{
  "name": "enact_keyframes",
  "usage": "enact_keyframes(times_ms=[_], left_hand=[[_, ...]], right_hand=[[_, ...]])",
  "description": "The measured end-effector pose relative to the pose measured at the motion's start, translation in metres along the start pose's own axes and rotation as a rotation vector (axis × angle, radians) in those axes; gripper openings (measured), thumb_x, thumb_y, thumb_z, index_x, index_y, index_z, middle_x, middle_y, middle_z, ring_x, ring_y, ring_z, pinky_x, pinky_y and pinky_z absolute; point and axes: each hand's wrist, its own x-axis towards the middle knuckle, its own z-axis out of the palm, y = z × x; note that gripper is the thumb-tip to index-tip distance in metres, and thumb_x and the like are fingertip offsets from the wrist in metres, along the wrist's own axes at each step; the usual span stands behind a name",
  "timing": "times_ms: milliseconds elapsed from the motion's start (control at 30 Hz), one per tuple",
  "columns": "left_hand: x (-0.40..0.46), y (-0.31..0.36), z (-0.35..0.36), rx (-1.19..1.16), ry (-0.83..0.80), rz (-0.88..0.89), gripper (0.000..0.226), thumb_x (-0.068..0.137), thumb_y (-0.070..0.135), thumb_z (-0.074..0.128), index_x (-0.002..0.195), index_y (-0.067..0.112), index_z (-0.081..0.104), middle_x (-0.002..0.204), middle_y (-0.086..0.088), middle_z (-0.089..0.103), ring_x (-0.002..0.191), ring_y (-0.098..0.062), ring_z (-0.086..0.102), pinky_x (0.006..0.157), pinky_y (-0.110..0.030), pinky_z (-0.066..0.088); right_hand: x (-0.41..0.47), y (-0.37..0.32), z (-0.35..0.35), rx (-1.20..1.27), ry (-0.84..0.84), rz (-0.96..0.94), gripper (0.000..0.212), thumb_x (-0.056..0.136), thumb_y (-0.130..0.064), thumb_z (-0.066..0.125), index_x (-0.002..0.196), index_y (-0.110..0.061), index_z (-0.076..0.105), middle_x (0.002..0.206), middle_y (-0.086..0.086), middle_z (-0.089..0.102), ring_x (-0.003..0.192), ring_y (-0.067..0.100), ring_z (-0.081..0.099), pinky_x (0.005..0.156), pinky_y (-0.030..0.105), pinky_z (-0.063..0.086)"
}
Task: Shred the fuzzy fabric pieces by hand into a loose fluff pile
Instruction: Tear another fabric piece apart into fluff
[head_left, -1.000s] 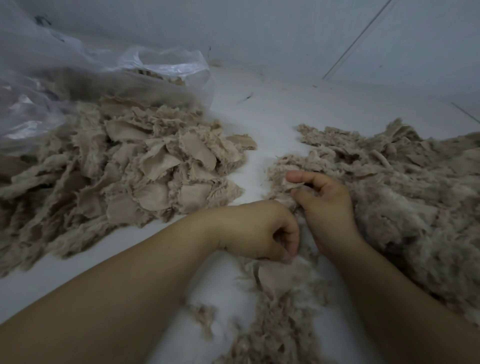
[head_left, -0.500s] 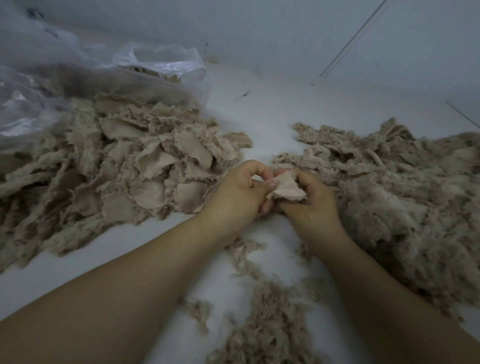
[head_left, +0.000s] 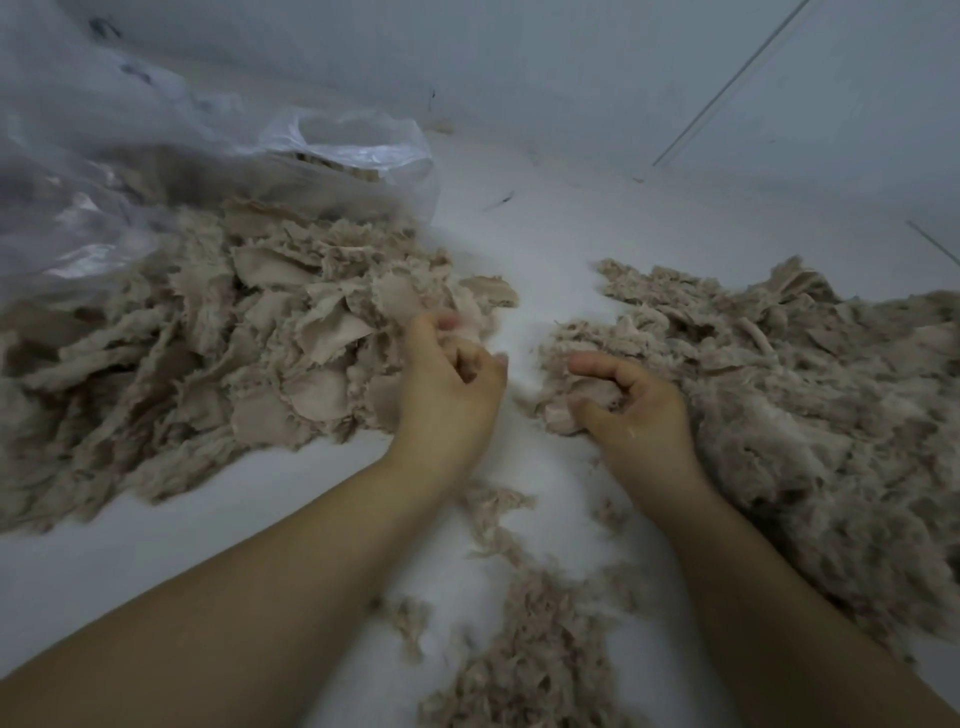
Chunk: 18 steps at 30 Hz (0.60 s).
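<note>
Left hand (head_left: 449, 384) curled at the fabric pile (head_left: 218, 338) (grasp blurred, cannot tell), right hand (head_left: 631, 410) clutching a scrap (head_left: 582, 400) beside fluff (head_left: 810, 415)

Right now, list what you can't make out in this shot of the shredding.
1. Left hand, head view: motion blur smears the fingertips at the uncut fabric pile, so its grip is unclear.
2. Right hand: curled fingers hide most of the fabric scrap it holds.
3. Plastic bag: hazy film and the left edge hide its contents.
4. Fluff pile: cut off by the right edge.
</note>
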Motion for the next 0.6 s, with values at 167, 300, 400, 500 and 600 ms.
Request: enact_keyframes(times_ms=[167,300,400,500,600], left_hand=[[-0.047,0.003,0.020,0.062,-0.182,-0.135,0.025,0.090,-0.001,0.053,0.092,0.023,0.046,0.078,-0.018,0.062,0.065,-0.021,0.055,0.063,-0.048,0.051],[-0.087,0.009,0.031,-0.020,-0.520,-0.185,0.022,0.096,0.000,0.044,0.088,0.018,0.054,0.078,-0.006,0.072,0.055,-0.014,0.061,0.048,-0.024,0.047],[-0.068,0.014,0.030,0.012,-0.504,-0.213,0.022,0.095,0.002,0.049,0.081,0.016,0.057,0.084,-0.007,0.072,0.040,-0.021,0.058,0.035,-0.022,0.041],[-0.029,0.016,0.023,0.223,-0.415,-0.048,0.020,0.088,0.002,0.060,0.079,0.020,0.057,0.076,-0.006,0.068,0.033,-0.010,0.053,0.031,-0.021,0.038],[0.001,0.008,0.023,0.389,-0.384,0.034,0.016,0.084,0.008,0.070,0.090,0.020,0.062,0.072,-0.004,0.063,0.037,-0.004,0.050,0.032,-0.018,0.037]], right_hand=[[0.001,-0.002,-0.003,-0.007,-0.016,-0.029,0.033,0.088,0.005,0.062,0.105,-0.022,0.071,0.113,-0.012,0.070,0.110,0.000,0.063,0.081,0.011,0.051],[0.002,-0.003,-0.009,0.045,-0.030,0.022,0.034,0.091,0.005,0.059,0.114,-0.017,0.070,0.114,-0.015,0.067,0.110,-0.002,0.062,0.083,0.010,0.051],[0.001,-0.004,-0.007,0.081,-0.013,0.025,0.037,0.091,0.008,0.056,0.113,-0.019,0.068,0.115,-0.012,0.066,0.106,-0.004,0.063,0.082,0.011,0.052],[0.000,-0.003,-0.004,0.136,0.005,0.035,0.044,0.089,0.012,0.053,0.111,-0.024,0.065,0.118,-0.007,0.067,0.110,0.004,0.064,0.095,0.031,0.055],[0.001,-0.001,-0.003,0.124,0.010,0.016,0.045,0.090,0.010,0.056,0.111,-0.028,0.065,0.117,-0.008,0.065,0.111,0.003,0.061,0.101,0.035,0.052]])
